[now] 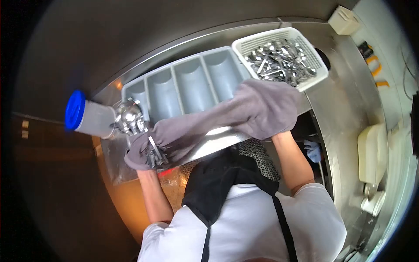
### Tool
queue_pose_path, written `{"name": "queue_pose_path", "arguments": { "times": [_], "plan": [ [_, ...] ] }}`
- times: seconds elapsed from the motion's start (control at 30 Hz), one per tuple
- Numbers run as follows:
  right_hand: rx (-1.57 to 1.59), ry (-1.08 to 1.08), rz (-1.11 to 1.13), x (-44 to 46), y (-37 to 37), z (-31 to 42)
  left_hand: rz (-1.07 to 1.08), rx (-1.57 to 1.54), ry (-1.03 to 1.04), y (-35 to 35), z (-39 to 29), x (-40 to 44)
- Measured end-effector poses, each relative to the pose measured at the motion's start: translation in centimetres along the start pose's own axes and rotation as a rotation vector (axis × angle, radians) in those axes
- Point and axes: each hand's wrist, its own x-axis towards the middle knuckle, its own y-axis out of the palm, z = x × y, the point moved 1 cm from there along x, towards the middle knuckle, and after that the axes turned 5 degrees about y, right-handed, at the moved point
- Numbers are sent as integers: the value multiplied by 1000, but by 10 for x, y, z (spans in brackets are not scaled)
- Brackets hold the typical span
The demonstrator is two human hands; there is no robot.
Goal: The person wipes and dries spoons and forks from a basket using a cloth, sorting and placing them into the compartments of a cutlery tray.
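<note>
A long grey cloth [196, 126] stretches between my two hands and covers both of them. At the left, a bunch of metal spoons [131, 118] lies in a fold of the cloth, its handles over my left hand, which grips it through the fabric; the fingers are hidden. My right forearm [290, 159] runs up into the cloth's other end, which bulges round my right hand. That hand holds the cloth up; its fingers do not show. Just beyond the cloth stands a grey cutlery tray [174, 91] with several long compartments.
A white plastic basket [323, 74] full of loose cutlery stands right of the tray. Left of the spoons is a translucent container [96, 120] with a blue lid [75, 110]. The steel counter [336, 113] continues to the right, with a dark gap below its edge.
</note>
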Motion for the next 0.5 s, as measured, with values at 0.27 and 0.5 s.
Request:
{"name": "queue_pose_path", "arguments": {
  "times": [0.27,0.5],
  "plan": [
    [289,-725,454,99,132,22,10,-761,-815,57,-69,25],
    [13,-782,213,88,178,40,-130,-1139,-722,50,-109,29]
  ]
}}
